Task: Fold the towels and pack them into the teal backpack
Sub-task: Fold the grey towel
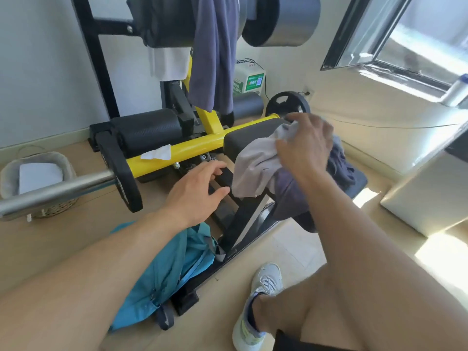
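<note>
the right hand [305,145] is on the light grey towel [255,163], its grip closed over a bunch of cloth near the towel's upper edge. the towel lies crumpled over the black padded counter [243,139] of the yellow-framed gym machine [192,148], with a darker purple-grey towel [336,165] bunched under and behind it, the two touching. the left hand [200,188] hangs just left of the grey towel, fingers spread and relaxed, its grip empty. the teal backpack [174,269] lies slumped on the floor below the left forearm, against the machine's black base; whether its mouth is open cannot be told from here. a further purple-grey towel [215,54] hangs from the machine above, with a white cloth [169,64] beside it.

judgement: the step in hand is picking up the grey towel to start a fold; nothing appears packed yet.

recommendations:
- lift the grey towel free of the darker one beneath so the two do not drag together.
- bring the left hand to the opposite corner and shake the cloth flat before folding.
- fold on the padded counter, not in the air; the pad is narrow, so keep the folds small.
- check the backpack's mouth before carrying the folded towel down.
</note>
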Tool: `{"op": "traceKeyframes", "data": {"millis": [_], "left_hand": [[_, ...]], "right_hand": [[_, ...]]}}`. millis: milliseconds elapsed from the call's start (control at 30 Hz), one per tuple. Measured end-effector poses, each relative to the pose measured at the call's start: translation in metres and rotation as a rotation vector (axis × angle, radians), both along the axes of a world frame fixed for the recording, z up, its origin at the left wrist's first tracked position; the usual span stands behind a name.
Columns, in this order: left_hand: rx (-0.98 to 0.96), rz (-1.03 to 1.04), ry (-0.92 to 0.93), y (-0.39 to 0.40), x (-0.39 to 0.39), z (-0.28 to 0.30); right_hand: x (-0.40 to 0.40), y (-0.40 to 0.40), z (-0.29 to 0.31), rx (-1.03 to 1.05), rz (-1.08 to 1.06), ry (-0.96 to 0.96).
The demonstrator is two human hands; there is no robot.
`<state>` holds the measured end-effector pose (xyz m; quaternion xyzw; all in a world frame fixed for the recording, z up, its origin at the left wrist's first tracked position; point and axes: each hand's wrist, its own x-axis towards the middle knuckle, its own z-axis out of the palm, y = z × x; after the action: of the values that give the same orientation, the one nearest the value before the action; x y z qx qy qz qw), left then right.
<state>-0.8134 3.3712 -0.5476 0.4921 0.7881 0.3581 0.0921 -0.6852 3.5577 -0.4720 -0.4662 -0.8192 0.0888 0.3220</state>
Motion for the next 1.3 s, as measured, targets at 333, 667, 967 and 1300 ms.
{"op": "traceKeyframes", "data": {"millis": [333, 667, 967, 1300], "left_hand": [[0.063, -0.245, 0.162, 0.059, 0.041, 0.011], [0.043, -0.261, 0.187, 0.092, 0.048, -0.008], [0.362, -0.106, -0.802, 0.096, 0.047, 0.009], [0.542, 0.060, -1.291, 0.103, 0.022, 0.012]], "right_hand": [[0.050, 0.039, -0.008, -0.280, -0.111, 0.191], [0.037, 0.022, 0.016, -0.047, 0.053, 0.779], [0.036, 0.023, -0.002, -0.455, 0.626, 0.074], [0.055, 0.041, -0.009, -0.218, 0.325, -0.236]]}}
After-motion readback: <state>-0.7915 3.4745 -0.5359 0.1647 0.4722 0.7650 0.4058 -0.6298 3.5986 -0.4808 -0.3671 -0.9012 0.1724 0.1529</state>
